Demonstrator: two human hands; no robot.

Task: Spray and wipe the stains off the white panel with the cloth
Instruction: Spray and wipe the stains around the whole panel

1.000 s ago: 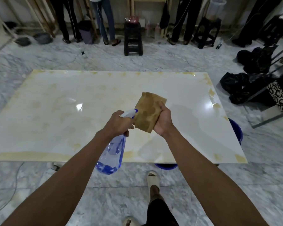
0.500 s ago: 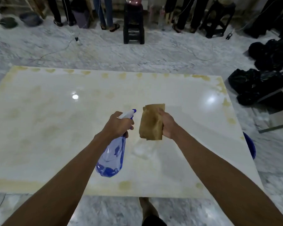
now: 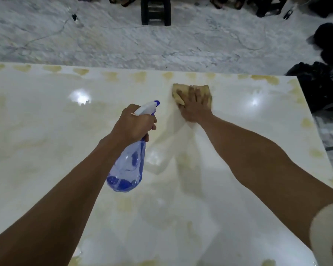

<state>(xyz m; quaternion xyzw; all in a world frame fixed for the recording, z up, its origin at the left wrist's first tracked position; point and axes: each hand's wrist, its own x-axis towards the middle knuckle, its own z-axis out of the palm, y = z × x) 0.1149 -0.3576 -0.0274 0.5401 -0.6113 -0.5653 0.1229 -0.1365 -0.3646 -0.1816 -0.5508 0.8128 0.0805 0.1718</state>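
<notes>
both hands are busy: right hand [image 3: 195,104] presses flat fingers on the cloth [image 3: 190,93], wiping the white panel [image 3: 46,141]; left hand [image 3: 135,124] grips the spray bottle [image 3: 129,166]. next, likely stains [image 3: 140,76] just beyond the fingertips.

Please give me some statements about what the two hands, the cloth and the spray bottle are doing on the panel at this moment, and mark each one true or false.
1. The right hand presses the tan cloth flat on the white panel. True.
2. The left hand is empty. False: it grips the spray bottle at the neck.
3. The bottle stands on the panel. False: it hangs in the left hand's grip, above the surface.
4. Yellowish stains run along the far edge of the panel. True.
5. The cloth lies near the panel's near edge. False: it lies close to the far edge.
</notes>
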